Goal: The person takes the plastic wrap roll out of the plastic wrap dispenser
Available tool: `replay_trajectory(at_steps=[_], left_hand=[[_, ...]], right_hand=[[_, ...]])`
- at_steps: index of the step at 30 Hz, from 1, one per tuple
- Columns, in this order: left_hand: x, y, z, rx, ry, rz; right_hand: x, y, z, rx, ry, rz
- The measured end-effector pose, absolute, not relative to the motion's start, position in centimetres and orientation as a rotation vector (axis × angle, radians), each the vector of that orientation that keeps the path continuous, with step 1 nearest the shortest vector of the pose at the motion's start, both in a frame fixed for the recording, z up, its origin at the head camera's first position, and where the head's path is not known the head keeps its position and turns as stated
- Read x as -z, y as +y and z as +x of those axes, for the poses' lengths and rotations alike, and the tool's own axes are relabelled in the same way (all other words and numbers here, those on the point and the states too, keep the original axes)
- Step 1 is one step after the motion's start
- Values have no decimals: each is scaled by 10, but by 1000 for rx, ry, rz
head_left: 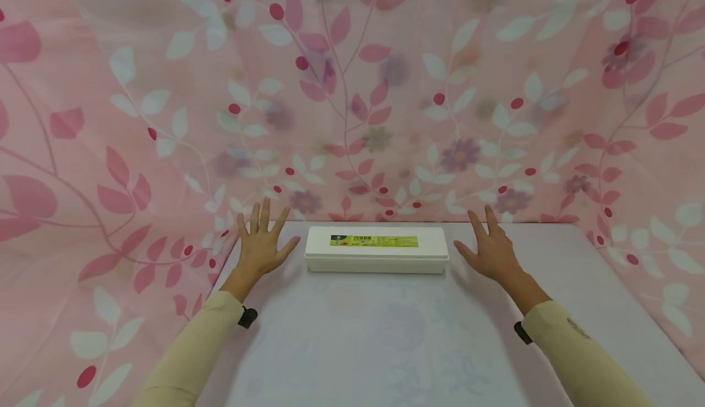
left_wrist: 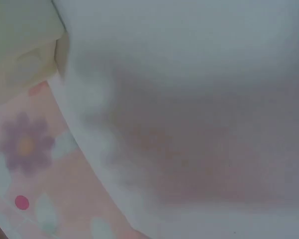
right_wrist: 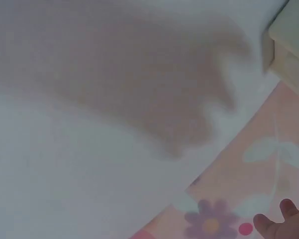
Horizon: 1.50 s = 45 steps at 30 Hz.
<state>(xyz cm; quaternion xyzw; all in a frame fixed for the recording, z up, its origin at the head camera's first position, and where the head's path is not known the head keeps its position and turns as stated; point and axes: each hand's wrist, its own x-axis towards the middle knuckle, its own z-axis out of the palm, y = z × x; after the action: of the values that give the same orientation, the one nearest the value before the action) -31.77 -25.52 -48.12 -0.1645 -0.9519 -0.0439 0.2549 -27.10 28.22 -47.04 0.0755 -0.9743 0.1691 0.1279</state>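
Observation:
A long white lidded box (head_left: pixel 377 260) with a yellow-green label (head_left: pixel 374 241) on its lid sits at the back of the white-covered table, and the lid is on. My left hand (head_left: pixel 260 246) is spread beside the box's left end, apart from it, fingers pointing away. On the other side my right hand (head_left: pixel 492 251) is spread too, its thumb toward the box's right end with a gap between. In the left wrist view a corner of the box (left_wrist: pixel 25 45) shows. The right wrist view has the other box end (right_wrist: pixel 292 47) and a few right fingertips (right_wrist: pixel 287 206).
Pink curtain (head_left: pixel 352 119) with leaves and flowers hangs right behind the table and along both sides. The white tablecloth (head_left: pixel 363 339) stretches from the box toward me. Blurred hand shadows fall on the cloth in both wrist views.

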Motion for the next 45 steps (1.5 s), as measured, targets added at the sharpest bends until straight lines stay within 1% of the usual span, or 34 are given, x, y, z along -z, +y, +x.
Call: replay_trajectory(at_steps=[5,12,24,27,31,34,40,45], left_hand=[[477,-256,-320,163,-2654,-480],[468,-260,-330,209,-2632,-507],[469,-239,-343,353,-2798,-614],[472,-228,-345,448,-2843,-622],[480,-218,-346,452,-2916,-662],[485,-215,-346,442,-2967,-685],[491,-210,-347,660,-3014,-682],[499,-210,-345,703,-3074,-713]], right_hand=[[466,276,-272,-466,-2887,246],[461,269,-274,-569,-2878,316],[464,257,-284,-739,-2950,367],[468,252,-286,-757,-2971,347],[473,241,-286,-786,-2986,330],[474,236,-286,-801,-2987,336],[479,228,-291,-892,-2982,377],[482,225,-292,-890,-3012,405]])
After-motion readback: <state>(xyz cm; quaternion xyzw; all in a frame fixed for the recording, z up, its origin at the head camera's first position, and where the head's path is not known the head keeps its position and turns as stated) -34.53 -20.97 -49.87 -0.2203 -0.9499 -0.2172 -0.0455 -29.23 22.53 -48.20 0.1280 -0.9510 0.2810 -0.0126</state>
